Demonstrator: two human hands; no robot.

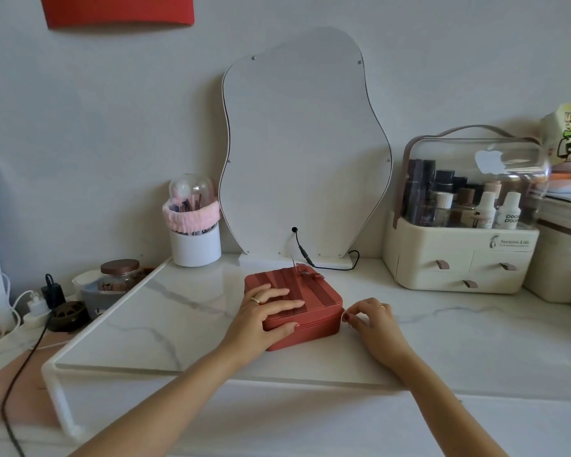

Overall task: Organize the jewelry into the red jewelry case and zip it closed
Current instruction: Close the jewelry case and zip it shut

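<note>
I am looking down at a white marble-patterned table (165,328) with grey veins, pushed against a pale grey wall. Its raised white edge runs along the near left corner, and a lower surface to the left carries chargers and cables.

The red jewelry case (314,300) sits near the middle of the table, lid down, a small bow on its far top edge. My left hand (264,313) lies flat across the lid, fingers straight and relaxed, the thumb pressed against the front wall near the zip line. My right hand (371,319) is at the case's right front corner, fingertips pinched together on a small gold zipper pull (344,314). I cannot tell how far round the zip is shut; its track on the far sides is hidden, and no jewelry shows outside the case.

Behind the case a wavy-edged mirror (297,143) stands on a white base, reflecting only plain grey, with a black cord (330,263) plugged in low and looping just behind the case. To its left is a white brush holder (195,244) wrapped in a pink fluffy band under a clear dome. To the right is a cream cosmetics organizer (459,258) with drawers and a clear lid over bottles; most labels are too small to read. A brown-lidded jar (119,275) stands off the left edge. A red object (116,9) is cut off at the top, and stacked items are cut off at the right.
</note>
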